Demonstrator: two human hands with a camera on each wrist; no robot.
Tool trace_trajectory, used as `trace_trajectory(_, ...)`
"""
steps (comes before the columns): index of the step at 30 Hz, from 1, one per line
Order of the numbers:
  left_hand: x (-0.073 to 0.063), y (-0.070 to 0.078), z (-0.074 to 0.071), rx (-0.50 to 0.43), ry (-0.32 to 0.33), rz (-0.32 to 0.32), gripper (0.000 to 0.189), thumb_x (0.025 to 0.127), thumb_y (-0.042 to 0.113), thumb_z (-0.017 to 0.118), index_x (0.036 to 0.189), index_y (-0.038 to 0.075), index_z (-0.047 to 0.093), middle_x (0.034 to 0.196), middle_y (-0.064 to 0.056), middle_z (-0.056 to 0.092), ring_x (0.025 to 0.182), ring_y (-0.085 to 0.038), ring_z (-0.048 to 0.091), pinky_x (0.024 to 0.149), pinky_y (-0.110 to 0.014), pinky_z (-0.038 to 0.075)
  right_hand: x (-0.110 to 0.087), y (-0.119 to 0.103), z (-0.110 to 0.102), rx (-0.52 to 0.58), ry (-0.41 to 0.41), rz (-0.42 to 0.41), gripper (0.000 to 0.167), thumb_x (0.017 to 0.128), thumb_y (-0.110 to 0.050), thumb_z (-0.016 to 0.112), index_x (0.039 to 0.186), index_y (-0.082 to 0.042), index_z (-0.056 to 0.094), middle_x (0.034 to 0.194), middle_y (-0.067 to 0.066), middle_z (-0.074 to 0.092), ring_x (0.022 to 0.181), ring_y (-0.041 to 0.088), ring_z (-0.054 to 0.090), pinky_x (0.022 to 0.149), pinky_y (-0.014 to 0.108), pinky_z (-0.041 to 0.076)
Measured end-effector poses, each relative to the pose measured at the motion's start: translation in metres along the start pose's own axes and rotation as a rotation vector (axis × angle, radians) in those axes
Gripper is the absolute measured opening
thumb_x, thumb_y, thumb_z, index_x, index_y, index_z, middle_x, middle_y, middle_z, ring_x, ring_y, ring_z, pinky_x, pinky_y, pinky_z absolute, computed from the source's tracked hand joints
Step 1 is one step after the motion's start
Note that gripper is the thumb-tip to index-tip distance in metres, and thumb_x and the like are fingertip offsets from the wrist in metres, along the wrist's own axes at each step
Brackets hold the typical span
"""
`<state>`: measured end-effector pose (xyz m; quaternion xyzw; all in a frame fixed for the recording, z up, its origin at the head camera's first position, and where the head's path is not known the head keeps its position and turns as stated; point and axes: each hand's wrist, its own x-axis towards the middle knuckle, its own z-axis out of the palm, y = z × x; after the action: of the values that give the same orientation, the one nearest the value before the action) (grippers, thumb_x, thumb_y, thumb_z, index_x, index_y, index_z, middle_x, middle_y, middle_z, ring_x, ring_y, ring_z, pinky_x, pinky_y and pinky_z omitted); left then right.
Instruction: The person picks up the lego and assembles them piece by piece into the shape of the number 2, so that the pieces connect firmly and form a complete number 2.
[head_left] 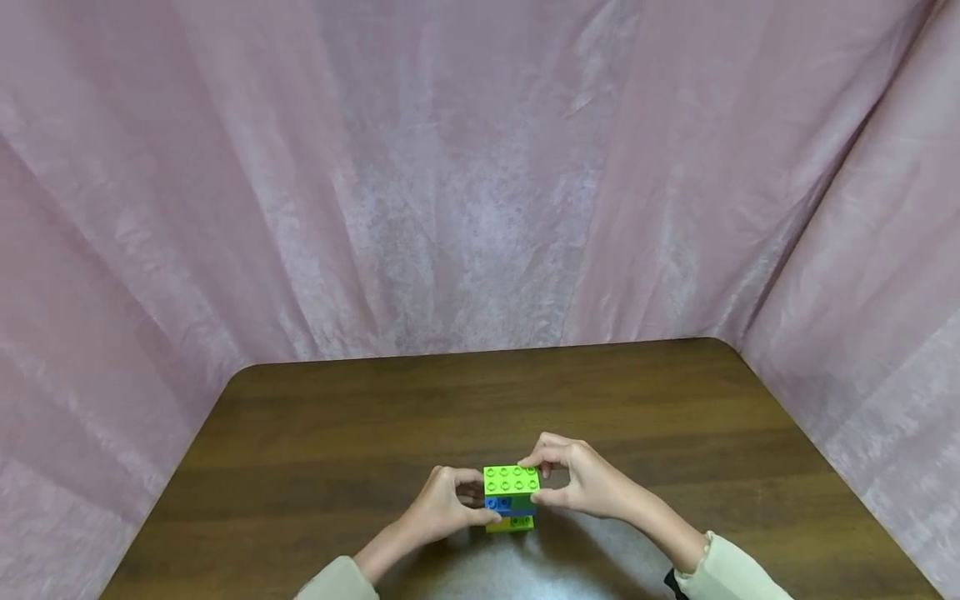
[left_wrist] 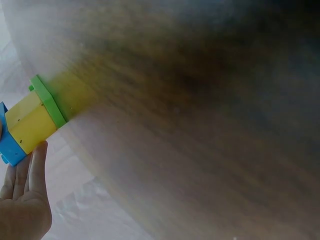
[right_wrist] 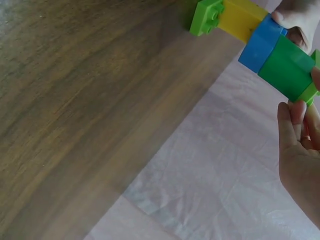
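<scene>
A stack of toy building bricks stands upright on the wooden table. Its lowest piece is a light green brick (right_wrist: 201, 19), with a yellow brick (right_wrist: 241, 18) above it, then a blue brick (right_wrist: 262, 43). A dark green brick (right_wrist: 287, 68) sits over the blue one, and a lime green brick (head_left: 511, 481) with round studs tops the stack. My left hand (head_left: 441, 507) grips the stack from the left at about the blue brick, thumb in front and fingers behind. From the right, my right hand (head_left: 583, 481) pinches the lime green brick between thumb and fingers.
The brown wooden table (head_left: 337, 425) has rounded far corners. Pink curtains (head_left: 465, 183) hang behind it and along both sides. Both forearms in pale sleeves (head_left: 723, 571) reach in from the near edge.
</scene>
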<state>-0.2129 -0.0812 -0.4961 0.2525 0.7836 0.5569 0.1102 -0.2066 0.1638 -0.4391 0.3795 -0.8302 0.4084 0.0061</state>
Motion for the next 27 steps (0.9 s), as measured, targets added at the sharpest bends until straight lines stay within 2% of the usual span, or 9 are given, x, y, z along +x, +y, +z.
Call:
trace_trajectory(9,0.002,0.002,-0.002,0.070,-0.023,0.024,0.032,0.075,0.008,0.083,0.099,-0.008,0.069,0.092,-0.022,0.073,0.084,-0.023,0.073,0.072,-0.019,0.058,-0.003,0.003,0.002,-0.040,0.041,-0.031,0.032,0.077,-0.003,0.076,0.109,-0.003,0.070,0.093,0.001,0.064,0.080,0.014,0.060,0.074,0.021,0.053)
trace_trajectory(11,0.001,0.002,-0.001,0.084,-0.032,0.019,0.033,0.075,0.009,0.083,0.100,-0.008,0.069,0.092,-0.022,0.073,0.084,-0.024,0.073,0.072,-0.019,0.058,-0.005,0.003,0.003,-0.051,0.036,-0.025,0.032,0.078,-0.006,0.076,0.110,-0.005,0.070,0.095,0.001,0.065,0.082,0.014,0.061,0.076,0.021,0.053)
trace_trajectory(15,-0.001,0.003,-0.002,0.101,-0.054,-0.007,0.036,0.075,0.012,0.084,0.101,-0.008,0.069,0.094,-0.021,0.074,0.085,-0.023,0.073,0.072,-0.018,0.057,-0.008,0.004,0.006,-0.089,0.045,-0.030,0.032,0.079,-0.009,0.076,0.110,-0.010,0.069,0.099,-0.002,0.067,0.090,0.009,0.063,0.081,0.027,0.054)
trace_trajectory(18,0.001,0.004,-0.005,0.090,-0.081,-0.021,0.035,0.076,0.013,0.083,0.102,-0.005,0.069,0.095,-0.020,0.074,0.087,-0.022,0.073,0.074,-0.019,0.058,-0.009,0.005,0.008,-0.089,0.070,-0.046,0.033,0.078,-0.008,0.076,0.110,-0.011,0.069,0.101,-0.003,0.067,0.093,0.007,0.063,0.082,0.031,0.056)
trace_trajectory(22,0.002,0.007,-0.010,0.055,-0.114,-0.029,0.033,0.078,0.012,0.082,0.104,-0.003,0.069,0.099,-0.018,0.074,0.091,-0.023,0.073,0.078,-0.023,0.058,-0.006,0.004,0.012,-0.051,0.106,-0.067,0.033,0.078,-0.005,0.075,0.110,-0.009,0.069,0.101,0.001,0.068,0.092,0.009,0.065,0.080,0.031,0.058)
trace_trajectory(27,0.001,0.007,-0.010,0.026,-0.113,-0.022,0.033,0.080,0.009,0.079,0.107,-0.005,0.068,0.100,-0.019,0.073,0.090,-0.022,0.072,0.076,-0.022,0.058,-0.006,0.005,0.017,-0.048,0.163,-0.071,0.034,0.077,-0.004,0.075,0.111,-0.006,0.069,0.102,0.002,0.068,0.093,0.010,0.066,0.081,0.031,0.058)
